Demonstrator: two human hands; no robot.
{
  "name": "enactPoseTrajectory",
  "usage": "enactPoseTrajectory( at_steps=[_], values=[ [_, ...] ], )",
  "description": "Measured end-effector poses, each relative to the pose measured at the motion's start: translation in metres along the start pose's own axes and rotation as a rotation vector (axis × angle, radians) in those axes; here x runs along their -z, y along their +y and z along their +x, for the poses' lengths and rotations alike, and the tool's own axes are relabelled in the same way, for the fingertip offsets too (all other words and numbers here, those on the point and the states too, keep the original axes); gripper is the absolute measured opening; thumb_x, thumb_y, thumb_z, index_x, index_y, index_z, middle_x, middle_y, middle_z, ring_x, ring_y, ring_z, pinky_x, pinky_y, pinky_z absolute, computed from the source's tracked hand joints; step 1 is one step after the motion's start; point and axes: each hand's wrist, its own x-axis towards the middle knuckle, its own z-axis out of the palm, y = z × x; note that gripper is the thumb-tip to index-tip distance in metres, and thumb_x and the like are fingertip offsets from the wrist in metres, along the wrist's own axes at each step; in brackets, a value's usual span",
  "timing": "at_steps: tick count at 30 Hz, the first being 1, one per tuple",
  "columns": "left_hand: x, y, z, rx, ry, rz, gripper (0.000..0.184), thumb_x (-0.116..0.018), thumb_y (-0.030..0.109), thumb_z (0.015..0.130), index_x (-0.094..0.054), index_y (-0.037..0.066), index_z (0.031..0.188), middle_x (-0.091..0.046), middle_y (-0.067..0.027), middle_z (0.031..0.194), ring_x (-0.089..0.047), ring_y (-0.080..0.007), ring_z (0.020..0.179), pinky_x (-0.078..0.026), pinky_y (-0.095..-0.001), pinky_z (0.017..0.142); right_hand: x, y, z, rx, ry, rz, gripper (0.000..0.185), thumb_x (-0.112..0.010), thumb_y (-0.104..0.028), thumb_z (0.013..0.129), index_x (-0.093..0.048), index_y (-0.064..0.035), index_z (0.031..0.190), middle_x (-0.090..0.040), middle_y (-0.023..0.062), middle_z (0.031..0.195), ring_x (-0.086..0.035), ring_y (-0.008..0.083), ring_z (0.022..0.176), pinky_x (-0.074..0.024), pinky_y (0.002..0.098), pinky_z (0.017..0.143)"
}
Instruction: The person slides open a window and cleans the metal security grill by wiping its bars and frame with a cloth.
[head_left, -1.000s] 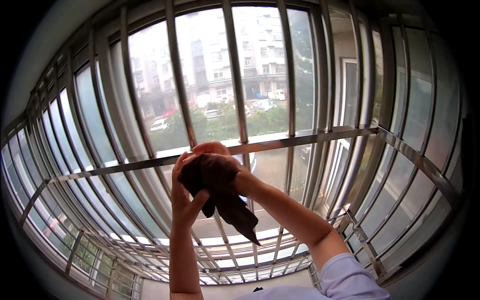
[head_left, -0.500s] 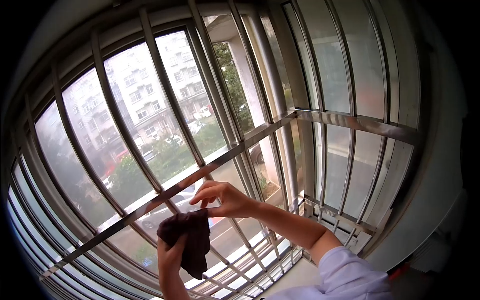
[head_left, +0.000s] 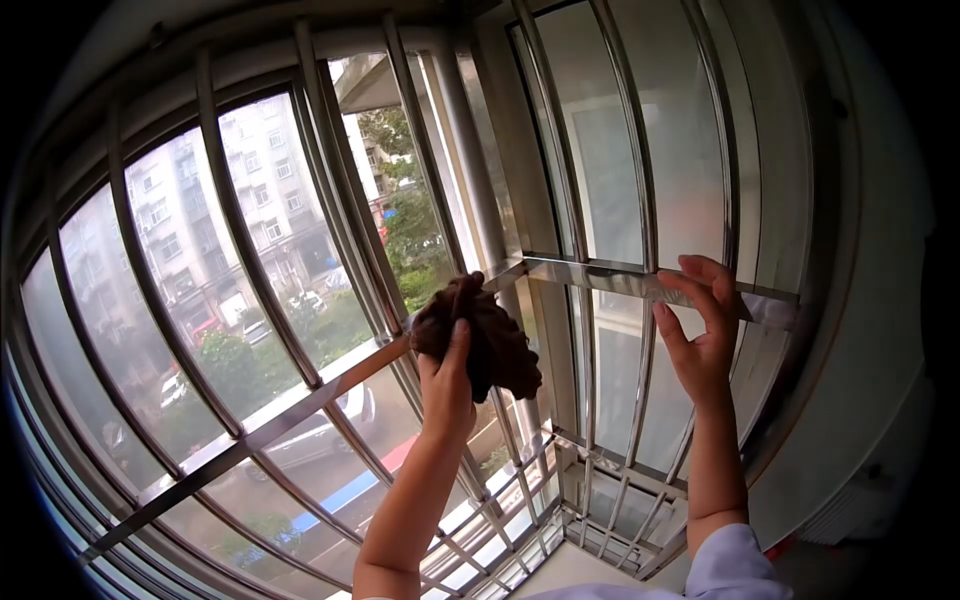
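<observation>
A dark brown cloth point(head_left: 490, 340) is bunched up in my left hand point(head_left: 448, 395), the thumb lying over its near side. The cloth is up against the flat horizontal metal rail point(head_left: 365, 370), close to the corner; whether it touches the rail I cannot tell. My right hand point(head_left: 712, 335) is raised at the right-hand rail point(head_left: 610, 278), thumb and fingers apart with nothing between them. Its fingertips are close to that rail, and contact is unclear.
Upright metal bars point(head_left: 222, 195) run in front of the windows on both sides of the corner. A lower metal grille point(head_left: 610, 510) stands out at the bottom. Beyond the glass are a building point(head_left: 170, 225), trees point(head_left: 405, 225) and parked cars.
My left hand has carried the cloth up and right towards the corner. My right hand has come off the cloth's side and moved right to the other rail. The view has turned right.
</observation>
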Motion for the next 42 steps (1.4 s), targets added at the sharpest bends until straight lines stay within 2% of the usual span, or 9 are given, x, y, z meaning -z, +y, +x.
enactPoseTrajectory(
  at_steps=[3, 7, 9, 11, 16, 21, 35, 38, 42],
  values=[
    [-0.037, -0.031, 0.068, -0.624, 0.113, 0.218, 0.035, -0.056, 0.012, 0.097, -0.050, -0.001, 0.129, -0.060, -0.0106, 0.120, -0.060, -0.0229, 0.107, -0.046, -0.0342, 0.095, -0.002, 0.035, 0.021, 0.101, 0.226, -0.220, 0.036, -0.066, -0.010, 0.082, -0.063, -0.0109, 0.118, -0.042, 0.0107, 0.132, -0.041, 0.0260, 0.123, -0.0396, 0.0398, 0.096],
    [-0.065, -0.073, 0.138, -1.017, 0.333, 0.834, 0.052, -0.057, 0.000, 0.083, -0.052, 0.010, 0.134, -0.050, -0.0173, 0.121, -0.050, -0.0361, 0.115, -0.039, -0.0429, 0.100, -0.009, 0.046, 0.045, 0.110, 0.234, -0.278, 0.057, -0.065, -0.011, 0.083, -0.046, -0.0091, 0.137, -0.033, 0.0149, 0.140, -0.035, 0.0324, 0.131, -0.0365, 0.0465, 0.106],
    [-0.067, -0.098, 0.148, -0.640, 0.193, 1.265, 0.061, -0.056, -0.001, 0.079, -0.049, 0.015, 0.138, -0.044, -0.0230, 0.132, -0.047, -0.0422, 0.121, -0.040, -0.0468, 0.100, -0.005, 0.045, 0.053, 0.137, 0.207, -0.351, 0.066, -0.065, -0.011, 0.083, -0.036, -0.0076, 0.143, -0.032, 0.0179, 0.140, -0.034, 0.0341, 0.132, -0.0387, 0.0464, 0.105],
    [-0.048, -0.137, 0.175, -0.763, 0.146, 1.605, 0.064, -0.054, -0.001, 0.078, -0.047, 0.016, 0.139, -0.035, -0.0285, 0.142, -0.042, -0.0470, 0.127, -0.041, -0.0491, 0.101, -0.004, 0.049, 0.059, 0.098, 0.214, -0.392, 0.074, -0.065, -0.011, 0.083, -0.028, -0.0076, 0.147, -0.034, 0.0201, 0.139, -0.037, 0.0335, 0.131, -0.0399, 0.0434, 0.105],
    [-0.057, -0.124, 0.197, -0.734, 0.121, 1.584, 0.063, -0.054, 0.000, 0.077, -0.045, 0.015, 0.138, -0.028, -0.0302, 0.146, -0.033, -0.0477, 0.134, -0.041, -0.0504, 0.104, -0.003, 0.056, 0.060, -0.136, 0.136, -0.182, 0.081, -0.065, -0.009, 0.084, -0.020, -0.0129, 0.151, -0.045, 0.0156, 0.128, -0.054, 0.0208, 0.089, -0.0476, 0.0343, 0.072],
    [-0.081, -0.098, 0.254, -0.953, 0.209, 1.513, 0.061, -0.056, 0.000, 0.078, -0.047, 0.013, 0.137, -0.032, -0.0283, 0.145, -0.035, -0.0468, 0.134, -0.036, -0.0490, 0.108, 0.002, 0.059, 0.058, -0.077, 0.127, -0.167, 0.082, -0.064, -0.007, 0.083, -0.021, -0.0148, 0.152, -0.047, 0.0129, 0.121, -0.050, 0.0177, 0.083, -0.0452, 0.0321, 0.069],
    [-0.160, 0.001, 0.339, -0.965, 0.275, 1.366, 0.050, -0.056, 0.009, 0.081, -0.054, 0.022, 0.129, -0.041, -0.0147, 0.138, -0.041, -0.0393, 0.128, -0.042, -0.0458, 0.101, -0.002, 0.060, 0.056, -0.170, 0.209, -0.074, 0.078, -0.064, -0.002, 0.078, -0.032, -0.0155, 0.148, -0.057, 0.0106, 0.112, -0.050, 0.0107, 0.073, -0.0445, 0.0263, 0.064],
    [-0.175, 0.011, 0.331, -0.798, 0.341, 0.694, 0.037, -0.060, 0.013, 0.081, -0.062, 0.011, 0.118, -0.048, -0.0168, 0.126, -0.044, -0.0412, 0.121, -0.040, -0.0497, 0.100, -0.004, 0.055, 0.057, -0.170, 0.219, -0.121, 0.079, -0.064, -0.003, 0.078, -0.033, -0.0159, 0.148, -0.057, 0.0108, 0.111, -0.050, 0.0105, 0.071, -0.0446, 0.0256, 0.063],
    [-0.218, 0.027, 0.318, -0.789, 0.166, 0.624, 0.049, -0.059, 0.011, 0.081, -0.049, 0.005, 0.129, -0.045, -0.0245, 0.125, -0.045, -0.0428, 0.120, -0.040, -0.0527, 0.100, -0.003, 0.056, 0.054, -0.174, 0.204, -0.136, 0.078, -0.064, -0.003, 0.078, -0.032, -0.0155, 0.149, -0.057, 0.0105, 0.108, -0.050, 0.0101, 0.070, -0.0454, 0.0256, 0.062]
  ],
)
